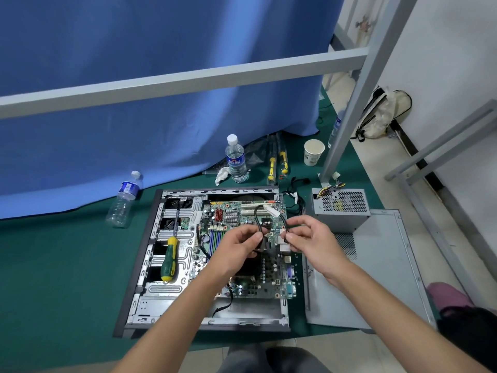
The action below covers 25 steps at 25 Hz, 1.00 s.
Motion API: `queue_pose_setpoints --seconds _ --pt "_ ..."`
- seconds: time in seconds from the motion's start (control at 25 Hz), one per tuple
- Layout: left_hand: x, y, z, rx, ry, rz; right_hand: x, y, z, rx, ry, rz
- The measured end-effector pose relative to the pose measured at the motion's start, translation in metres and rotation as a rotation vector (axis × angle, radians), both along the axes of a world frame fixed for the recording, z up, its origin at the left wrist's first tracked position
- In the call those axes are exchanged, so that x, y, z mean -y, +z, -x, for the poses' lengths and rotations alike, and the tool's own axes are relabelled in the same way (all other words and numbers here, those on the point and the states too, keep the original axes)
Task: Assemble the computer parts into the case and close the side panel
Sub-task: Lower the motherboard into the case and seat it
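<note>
Currently both hands, left hand (242,244) and right hand (309,238), pinch a black cable (258,214) in their fingers above the motherboard (250,265) in the open case (150,254). Risk: tugging strains the connector; power supply (340,208) and side panel (376,270) lie outside.

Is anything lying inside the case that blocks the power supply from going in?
Yes: a screwdriver lies on the drive cage inside the case. The power supply sits outside, to its right.

Two water bottles (235,159) (124,199), paper cup (313,152), backpack (382,115), blue curtain (150,109).
</note>
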State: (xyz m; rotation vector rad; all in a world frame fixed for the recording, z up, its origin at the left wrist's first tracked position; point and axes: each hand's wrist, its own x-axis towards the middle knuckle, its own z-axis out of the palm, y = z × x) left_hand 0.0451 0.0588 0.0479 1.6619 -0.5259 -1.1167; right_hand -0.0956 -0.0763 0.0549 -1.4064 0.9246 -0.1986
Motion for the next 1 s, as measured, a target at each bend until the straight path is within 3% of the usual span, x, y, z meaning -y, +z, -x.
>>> queue_pose_setpoints --seconds 0.32,0.72,1.0 --pt "-0.003 -0.009 -0.019 -0.041 -0.050 -0.028 -0.007 0.002 -0.013 0.144 -0.234 -0.501" --pt "-0.019 -0.010 -0.039 -0.182 -0.060 -0.064 -0.030 -0.006 -0.030 0.112 -0.264 -0.414" --pt "-0.019 -0.006 -0.025 -0.065 -0.031 -0.141 -0.029 0.002 -0.021 0.101 -0.235 -0.442"
